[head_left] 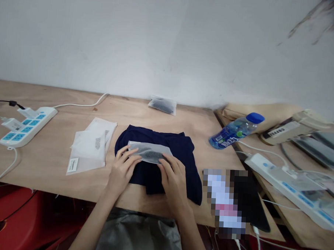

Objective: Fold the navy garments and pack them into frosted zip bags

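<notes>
A frosted plastic packet [150,152] with something dark inside is held above a dark navy cloth [194,177] spread on the wooden table. My left hand [122,171] grips the packet's left end between thumb and fingers. At its right end, my right hand [174,177] pinches the lower right edge. Left of the cloth lie overlapping translucent bags [90,147], one with a white label. A second small packet [162,105] with dark contents rests near the wall.
White power strips with cables sit at the left [31,128] and right [291,189]. A blue-capped bottle [233,133] lies tilted beside a beige coffee cup [291,128]. Two phone-like devices, one pixelated [224,201] and one black [252,202], lie near the front edge.
</notes>
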The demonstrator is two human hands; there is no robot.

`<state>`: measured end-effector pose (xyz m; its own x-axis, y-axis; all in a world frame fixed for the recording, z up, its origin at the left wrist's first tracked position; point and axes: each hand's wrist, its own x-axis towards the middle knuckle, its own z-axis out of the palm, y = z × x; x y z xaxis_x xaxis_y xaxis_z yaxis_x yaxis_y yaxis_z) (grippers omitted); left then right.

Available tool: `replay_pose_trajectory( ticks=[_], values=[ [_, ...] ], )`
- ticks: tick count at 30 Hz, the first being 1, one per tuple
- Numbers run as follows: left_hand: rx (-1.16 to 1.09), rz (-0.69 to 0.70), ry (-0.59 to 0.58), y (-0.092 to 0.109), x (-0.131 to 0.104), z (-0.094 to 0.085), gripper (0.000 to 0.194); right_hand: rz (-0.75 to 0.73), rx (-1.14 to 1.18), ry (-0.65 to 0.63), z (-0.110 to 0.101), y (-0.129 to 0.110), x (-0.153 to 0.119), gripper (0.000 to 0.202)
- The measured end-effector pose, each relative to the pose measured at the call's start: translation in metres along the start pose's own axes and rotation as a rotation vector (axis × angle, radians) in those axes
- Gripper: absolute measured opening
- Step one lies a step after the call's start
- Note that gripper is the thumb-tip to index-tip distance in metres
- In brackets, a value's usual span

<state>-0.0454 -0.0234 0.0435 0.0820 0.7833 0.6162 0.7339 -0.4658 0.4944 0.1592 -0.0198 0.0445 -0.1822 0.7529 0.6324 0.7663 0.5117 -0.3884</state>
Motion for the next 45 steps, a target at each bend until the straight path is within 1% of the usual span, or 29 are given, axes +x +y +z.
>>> replay_pose_trajectory(
  ticks=[2, 4, 6, 9, 11, 13, 16, 21, 28, 31, 34, 38, 42, 45],
  values=[
    [0.019, 0.028, 0.035, 0.001, 0.011, 0.0, 0.018, -0.024, -0.03, 0.038, -0.003, 0.0, 0.011, 0.018],
    [0.022, 0.034, 0.055, 0.0, 0.024, -0.001, 0.017, -0.043, -0.069, 0.04, -0.008, 0.001, 0.025, 0.018],
    [-0.004, 0.027, 0.044, -0.001, 0.038, -0.001, 0.017, -0.066, -0.091, 0.004, -0.012, 0.004, 0.041, 0.019],
    [-0.045, 0.016, -0.004, -0.003, 0.062, -0.002, 0.017, -0.095, -0.068, -0.081, -0.015, 0.012, 0.07, 0.02],
    [-0.06, 0.014, -0.017, -0.005, 0.077, 0.0, 0.018, -0.1, -0.016, -0.125, -0.014, 0.019, 0.088, 0.022],
    [-0.07, 0.014, -0.005, -0.009, 0.09, 0.004, 0.018, -0.096, 0.042, -0.159, -0.009, 0.027, 0.104, 0.023],
    [-0.088, -0.002, 0.027, -0.017, 0.101, 0.013, 0.016, -0.074, 0.096, -0.183, 0.0, 0.035, 0.117, 0.022],
    [-0.159, -0.031, 0.056, -0.025, 0.105, 0.025, 0.013, -0.031, 0.088, -0.168, 0.012, 0.043, 0.12, 0.018],
    [-0.169, -0.035, 0.043, -0.026, 0.104, 0.029, 0.014, -0.007, 0.114, -0.184, 0.014, 0.045, 0.118, 0.017],
    [-0.125, -0.023, 0.037, -0.025, 0.106, 0.027, 0.015, -0.018, 0.08, -0.161, 0.014, 0.041, 0.118, 0.017],
    [-0.005, -0.017, 0.032, -0.022, 0.109, 0.024, 0.014, -0.053, -0.04, -0.121, 0.013, 0.038, 0.117, 0.017],
    [0.088, 0.006, 0.033, -0.022, 0.113, 0.027, 0.012, -0.087, -0.15, -0.117, 0.014, 0.037, 0.117, 0.016],
    [0.086, 0.027, 0.013, -0.029, 0.115, 0.032, 0.015, -0.077, -0.13, -0.113, 0.015, 0.043, 0.117, 0.019],
    [0.079, 0.005, 0.037, -0.036, 0.115, 0.035, 0.016, -0.022, -0.04, -0.095, 0.012, 0.054, 0.115, 0.022]
  ],
)
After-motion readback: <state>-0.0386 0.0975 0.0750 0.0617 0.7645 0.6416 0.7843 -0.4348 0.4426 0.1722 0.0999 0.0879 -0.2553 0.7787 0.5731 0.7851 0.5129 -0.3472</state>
